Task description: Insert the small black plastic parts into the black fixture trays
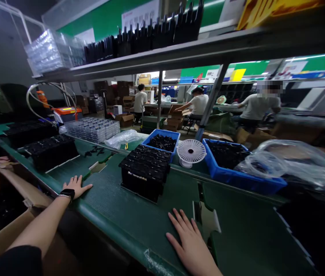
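Note:
My left hand [75, 186] lies flat near the front edge of the green bench top [99, 207], fingers spread, with a dark watch [68, 193] on the wrist. Palm down and holding nothing, my right hand [187, 239] rests farther right on the same surface. Between and beyond the hands stands a block of stacked black plastic parts [145, 172], touched by neither. A cut-out with a pale plate [208, 220] sits just right of my right hand. Several small black pieces [94, 151] lie loose beyond my left hand.
Behind the block are a blue bin of black parts [162, 142], a white fan [191, 151] and another blue bin [212, 165]. More black stacks [51, 151] and clear trays [93, 128] stand left. A cardboard box [12, 191] is at lower left. A shelf [139, 53] hangs overhead.

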Demonstrator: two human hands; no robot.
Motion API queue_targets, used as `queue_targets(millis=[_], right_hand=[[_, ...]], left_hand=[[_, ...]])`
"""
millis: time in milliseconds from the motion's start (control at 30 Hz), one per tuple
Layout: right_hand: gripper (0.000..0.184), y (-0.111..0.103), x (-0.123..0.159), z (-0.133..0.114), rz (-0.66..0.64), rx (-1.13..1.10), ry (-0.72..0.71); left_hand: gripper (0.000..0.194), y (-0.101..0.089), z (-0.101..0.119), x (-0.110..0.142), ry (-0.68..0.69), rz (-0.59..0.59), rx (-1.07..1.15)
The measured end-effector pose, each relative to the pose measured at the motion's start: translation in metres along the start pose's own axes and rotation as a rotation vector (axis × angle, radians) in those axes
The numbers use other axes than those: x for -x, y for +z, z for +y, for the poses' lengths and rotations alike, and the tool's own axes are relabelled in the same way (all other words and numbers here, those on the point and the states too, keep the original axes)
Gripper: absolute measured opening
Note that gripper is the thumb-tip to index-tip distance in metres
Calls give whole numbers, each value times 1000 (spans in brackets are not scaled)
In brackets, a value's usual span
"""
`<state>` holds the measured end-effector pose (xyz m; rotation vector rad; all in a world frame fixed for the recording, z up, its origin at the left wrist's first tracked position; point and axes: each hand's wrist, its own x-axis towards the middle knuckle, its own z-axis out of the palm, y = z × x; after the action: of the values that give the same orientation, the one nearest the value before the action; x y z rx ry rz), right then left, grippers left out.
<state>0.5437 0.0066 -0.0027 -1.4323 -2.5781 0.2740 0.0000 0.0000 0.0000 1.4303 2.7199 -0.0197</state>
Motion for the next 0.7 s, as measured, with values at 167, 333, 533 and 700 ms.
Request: queue_targets(millis=[167,333,533,700], right_hand=[[67,9,-5,5,115,85,223],[70,10,-3,9,149,121,324],[70,5,2,12,160,129,406],[69,7,9,16,170,97,480]], left_hand=[[112,11,10,-10,-71,24,42],[111,22,8,-14,-79,35,15],[101,29,19,-6,-27,49,-50],[95,36,28,0,-33,57,-65]])
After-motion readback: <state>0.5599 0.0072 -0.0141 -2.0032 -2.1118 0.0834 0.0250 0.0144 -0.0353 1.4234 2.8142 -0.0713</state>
